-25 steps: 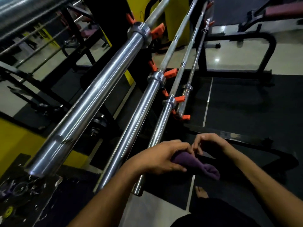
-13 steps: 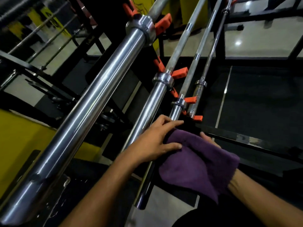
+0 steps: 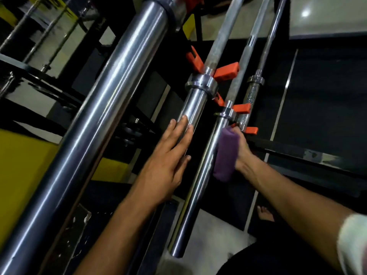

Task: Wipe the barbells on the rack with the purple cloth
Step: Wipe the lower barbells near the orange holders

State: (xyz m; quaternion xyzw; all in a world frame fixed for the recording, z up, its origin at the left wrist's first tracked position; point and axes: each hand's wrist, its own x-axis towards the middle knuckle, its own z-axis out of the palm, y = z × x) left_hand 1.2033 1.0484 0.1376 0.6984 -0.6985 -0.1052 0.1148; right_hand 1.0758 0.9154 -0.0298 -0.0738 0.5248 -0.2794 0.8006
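While left hand point(image 3: 167, 155) lies flat, right hand point(image 3: 241, 149) wraps purple cloth point(image 3: 226, 153) beside barbell sleeve point(image 3: 200, 175).

Head-worn camera looks steeply down, close over the racked barbells point(image 3: 200, 179).

Right hand point(image 3: 241, 149), purple cloth point(image 3: 225, 155) against barbell point(image 3: 200, 175)

1. Barbells: four chrome bars lie side by side on the rack's orange hooks point(image 3: 226, 70), sleeve ends toward the viewer.
2. Third barbell point(image 3: 200, 175): slim, shiny sleeve with the cloth against its right side.
3. Purple cloth point(image 3: 225, 153): bunched into a thick roll, pressed to that sleeve just below its collar.
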